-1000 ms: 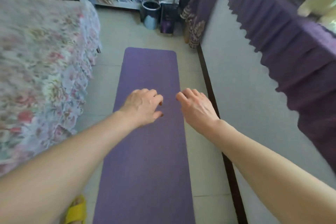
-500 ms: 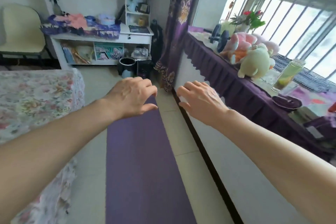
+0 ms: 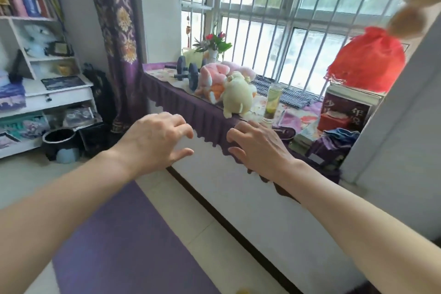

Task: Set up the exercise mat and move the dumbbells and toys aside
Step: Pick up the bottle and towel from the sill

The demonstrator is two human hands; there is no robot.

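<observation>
Inspection of the window ledge and the floor below it.

Exercise mat: lies flat and unrolled on the floor, running alongside the base of the ledge with a strip of bare tile between. Judged from its position, the mat step is complete.

Dumbbells: dark, resting on the ledge toward its far left end, near the curtain and just ahead of a flower vase. Untouched.

Toys: a pale yellow plush sits at the front edge of the ledge, partly overhanging the purple fringe; a pink plush lies just behind it, touching it and close beside the nearer dumbbell. A glass bottle stands just to the right of the yellow plush, with books and a red bag further along toward the right end.

Hands: both arms are extended toward the ledge. The left hand hangs in the air short of the front edge, fingers curled loosely, thumb apart, gripping nothing. The right hand is level with the fringe, fingers spread and bent, likewise empty; whether it touches the cloth cannot be determined.

Assessment: the half-open posture of both hands suggests preparation for a two-handed pickup, the yellow plush being nearest. The bottle's closeness to that plush is a tipping hazard during any lift.
</observation>
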